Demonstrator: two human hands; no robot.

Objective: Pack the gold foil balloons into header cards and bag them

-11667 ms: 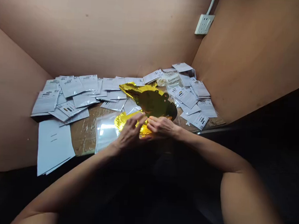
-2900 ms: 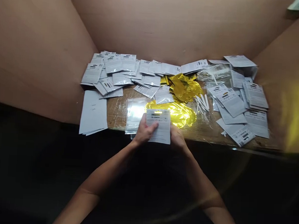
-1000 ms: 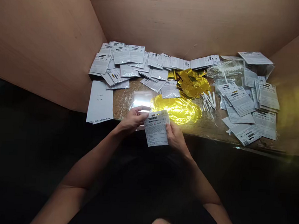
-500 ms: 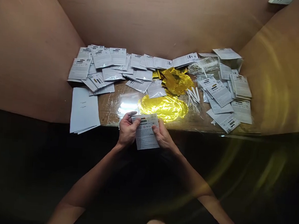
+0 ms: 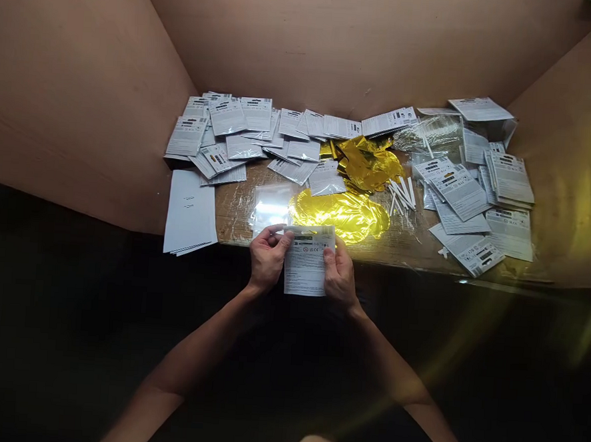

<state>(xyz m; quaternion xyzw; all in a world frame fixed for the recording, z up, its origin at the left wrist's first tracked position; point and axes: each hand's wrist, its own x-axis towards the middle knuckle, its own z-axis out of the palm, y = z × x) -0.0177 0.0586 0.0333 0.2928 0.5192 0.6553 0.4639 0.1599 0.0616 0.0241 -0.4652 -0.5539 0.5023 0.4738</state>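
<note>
Both my hands hold one white printed packet (image 5: 306, 268) upright at the near edge of the wooden table (image 5: 409, 244). My left hand (image 5: 267, 258) pinches its top left corner, fingers closed. Along the packet's right edge, my right hand (image 5: 339, 277) grips with thumb on the front. Just beyond the packet lies a flat gold foil piece (image 5: 343, 214), and a crumpled gold foil piece (image 5: 369, 162) sits farther back. A clear plastic bag (image 5: 272, 203) lies left of the flat foil.
Several white packets (image 5: 241, 131) cover the table's back and right side (image 5: 482, 186). A stack of blank white sheets (image 5: 190, 211) overhangs the left front edge. White sticks (image 5: 402, 194) lie right of the foil. Brown board walls (image 5: 83, 88) enclose the table.
The packet has turned from tilted to upright between my hands, and both hands shifted slightly right. Earlier on, my hands were working on the gold foil instead.
</note>
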